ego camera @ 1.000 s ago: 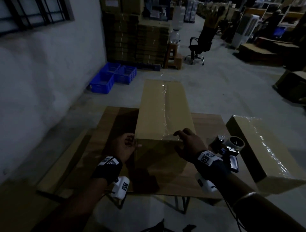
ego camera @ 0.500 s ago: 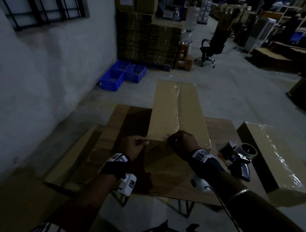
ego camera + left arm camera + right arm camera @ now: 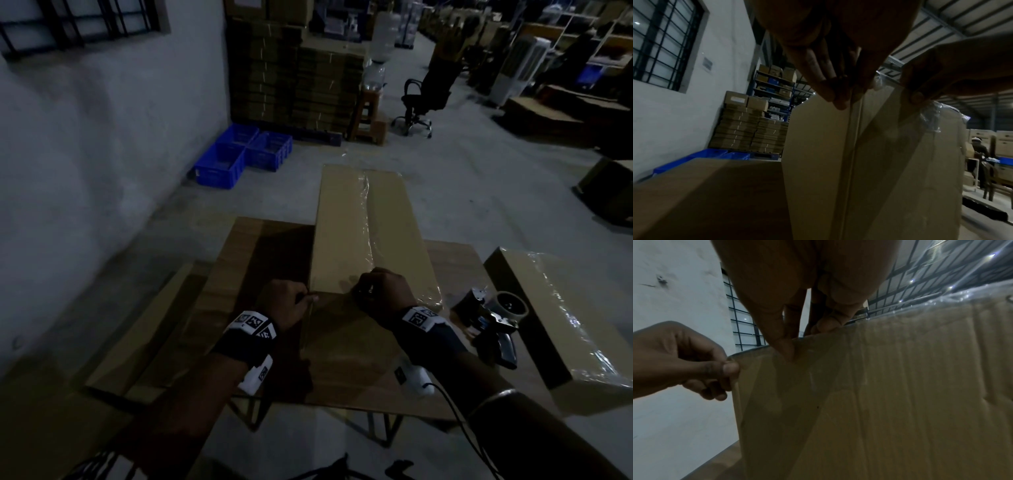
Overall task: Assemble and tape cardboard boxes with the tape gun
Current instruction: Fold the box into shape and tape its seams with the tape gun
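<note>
1. Cardboard first: I've got the long cardboard box (image 3: 370, 233) lying on the wooden surface (image 3: 455, 267), its far end jutting past the far edge, with clear tape (image 3: 368, 212) running shiny along its top seam. It's closed, so I can't see inside.
2. Off to my right, a second box (image 3: 565, 308) wrapped in glossy film sits beside the surface.
3. Blue crates (image 3: 246, 154) on the floor by the wall; from here I can't tell what they hold.
4. Tape gun (image 3: 493, 322) lies on the surface, just right of my right wrist, untouched.
5. Left hand (image 3: 284, 305) is at the box's near left corner, thumb and forefinger pinching the end of the clear tape there, other fingers (image 3: 715, 391) curled under.
6. Right hand (image 3: 383, 291) is hooked over the near top edge, thumb (image 3: 785, 347) pressing flat on the front face, fingers over the top.
</note>
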Demonstrator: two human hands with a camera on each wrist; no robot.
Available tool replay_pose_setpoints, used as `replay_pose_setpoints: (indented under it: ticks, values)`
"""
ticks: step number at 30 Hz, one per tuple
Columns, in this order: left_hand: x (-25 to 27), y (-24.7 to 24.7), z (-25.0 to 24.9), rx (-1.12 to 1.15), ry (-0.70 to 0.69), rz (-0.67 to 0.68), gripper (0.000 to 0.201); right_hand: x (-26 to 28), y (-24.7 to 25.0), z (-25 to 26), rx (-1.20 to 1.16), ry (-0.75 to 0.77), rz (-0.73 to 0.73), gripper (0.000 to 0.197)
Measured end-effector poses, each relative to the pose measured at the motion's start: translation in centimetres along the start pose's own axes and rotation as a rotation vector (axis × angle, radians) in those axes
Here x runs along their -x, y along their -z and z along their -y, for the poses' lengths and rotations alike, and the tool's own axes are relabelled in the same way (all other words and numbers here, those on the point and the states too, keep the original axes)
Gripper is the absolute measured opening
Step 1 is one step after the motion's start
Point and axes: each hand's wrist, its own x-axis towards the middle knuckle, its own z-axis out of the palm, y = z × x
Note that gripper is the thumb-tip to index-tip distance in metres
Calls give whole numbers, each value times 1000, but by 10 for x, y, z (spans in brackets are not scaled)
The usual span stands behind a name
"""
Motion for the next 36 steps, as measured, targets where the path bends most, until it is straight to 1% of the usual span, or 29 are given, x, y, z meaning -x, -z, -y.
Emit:
replay_pose_setpoints:
  ticks: [5,9,11,13,15,17,19,21,22,24,26,27,30,32,36]
  values:
    - [-1,7,-1,-79,-34,113,35,2,0,4,14,-11,-21,6]
    - [-5,7,-5,-211,-3,282,43,2,-1,6,24,-31,-16,6]
    - [-5,8,-3,-186,8,362,42,3,-2,7,27,-32,-26,5]
    - [-3,11,2,-148,-25,421,37,3,-2,7,28,-33,-43,4]
    - [1,15,8,-147,-65,440,32,4,-2,8,29,-37,-49,4]
    - [3,17,14,-116,-54,381,26,4,-3,8,20,-40,-52,4]
    - [5,18,20,-50,-10,232,23,5,-3,9,18,-39,-60,3]
    - [5,20,21,28,9,69,32,5,-3,9,18,-35,-54,2]
    - [4,21,19,56,-10,14,36,5,-3,9,19,-35,-47,3]
    - [1,23,10,62,-104,-47,38,6,-3,10,21,-48,-36,4]
    - [-3,23,-3,16,-226,-64,39,5,-3,9,15,-53,-38,7]
    - [-6,21,-8,0,-264,-52,40,5,-3,10,11,-62,-32,11]
    - [-11,13,-21,-6,-309,-9,40,3,-1,12,1,-96,-29,25]
    - [-12,8,-25,-4,-314,3,36,2,-1,13,20,-91,-29,24]
    - [-9,4,-29,-95,-267,-8,28,2,-2,9,54,-54,-23,16]
